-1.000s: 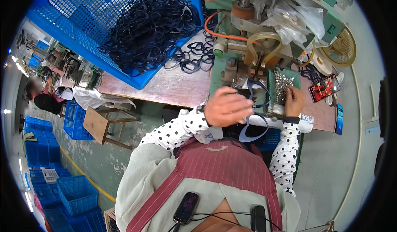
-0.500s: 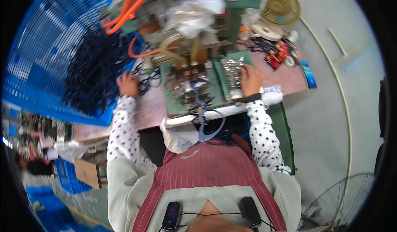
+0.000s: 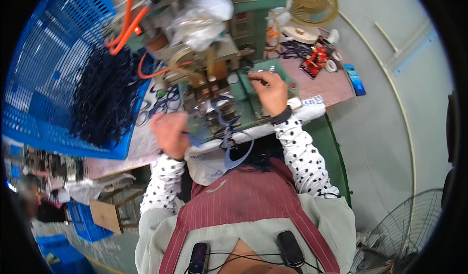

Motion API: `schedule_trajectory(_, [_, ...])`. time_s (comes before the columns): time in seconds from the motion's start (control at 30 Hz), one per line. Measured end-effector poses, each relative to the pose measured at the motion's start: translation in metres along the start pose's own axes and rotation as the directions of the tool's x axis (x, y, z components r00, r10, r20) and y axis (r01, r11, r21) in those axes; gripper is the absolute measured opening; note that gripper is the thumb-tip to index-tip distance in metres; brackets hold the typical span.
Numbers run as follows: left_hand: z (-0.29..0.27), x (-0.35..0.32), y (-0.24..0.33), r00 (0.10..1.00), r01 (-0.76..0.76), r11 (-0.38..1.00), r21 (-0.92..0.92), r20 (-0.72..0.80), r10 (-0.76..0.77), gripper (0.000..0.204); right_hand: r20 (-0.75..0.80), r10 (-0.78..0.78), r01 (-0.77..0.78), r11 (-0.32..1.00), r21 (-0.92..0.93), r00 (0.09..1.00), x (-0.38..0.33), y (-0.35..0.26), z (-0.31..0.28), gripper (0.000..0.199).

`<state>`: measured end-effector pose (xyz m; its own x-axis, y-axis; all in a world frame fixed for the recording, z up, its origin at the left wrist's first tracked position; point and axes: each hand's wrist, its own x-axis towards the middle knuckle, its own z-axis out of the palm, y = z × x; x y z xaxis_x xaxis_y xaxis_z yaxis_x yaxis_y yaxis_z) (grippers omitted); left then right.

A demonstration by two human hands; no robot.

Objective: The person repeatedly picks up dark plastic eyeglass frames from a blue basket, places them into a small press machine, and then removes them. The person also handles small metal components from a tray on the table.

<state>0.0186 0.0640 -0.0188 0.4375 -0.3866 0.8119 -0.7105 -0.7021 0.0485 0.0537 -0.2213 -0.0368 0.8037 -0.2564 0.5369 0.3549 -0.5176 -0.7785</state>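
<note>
My left hand point(image 3: 170, 131) is smeared by motion in front of the green press's left side. Its fingers look curled, with a blurred blue plastic piece point(image 3: 197, 133) at their tips. My right hand point(image 3: 271, 94) is bent over the small shiny metal parts point(image 3: 263, 68) on the press's right side. Its thumb and fingers are pinched together, and whatever they hold is hidden. Between the hands, a blue-grey looped plastic strip point(image 3: 228, 149) hangs from the press bed point(image 3: 253, 113) over its front edge.
A blue basket point(image 3: 44, 69) full of dark blue strips point(image 3: 105, 93) stands at the left. Orange hoses point(image 3: 127, 25) hang near the press. On the pink table's right lie a red package point(image 3: 317, 61) and a white roll point(image 3: 330, 66), with a fan point(image 3: 313, 1) behind.
My left hand has moved right and nearer, from beside the basket to the press, with a blue piece now at its fingers. My right hand has shifted left and its fingers have drawn together.
</note>
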Motion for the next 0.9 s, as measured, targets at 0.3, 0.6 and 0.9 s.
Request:
schedule_trajectory(0.3, [0.023, 0.039, 0.056, 0.967, -0.249, 0.892, -0.378, -0.046, 0.25, 0.043, 0.271, 0.069, -0.152, 0.943, 0.298, 0.96, -0.01, -0.061, 0.011, 0.026])
schedule_trajectory(0.6, [0.017, 0.027, 0.058, 0.942, -0.321, 0.835, -0.447, -0.061, 0.33, 0.034, 0.275, 0.194, -0.29, 0.88, 0.375, 0.942, -0.002, -0.074, 0.03, 0.041])
schedule_trajectory(0.9, [0.034, 0.04, 0.046, 0.893, -0.343, 0.715, -0.608, 0.024, 0.449, 0.04, 0.045, 0.091, -0.096, 0.99, 0.105, 0.995, 0.008, -0.012, 0.007, 0.04])
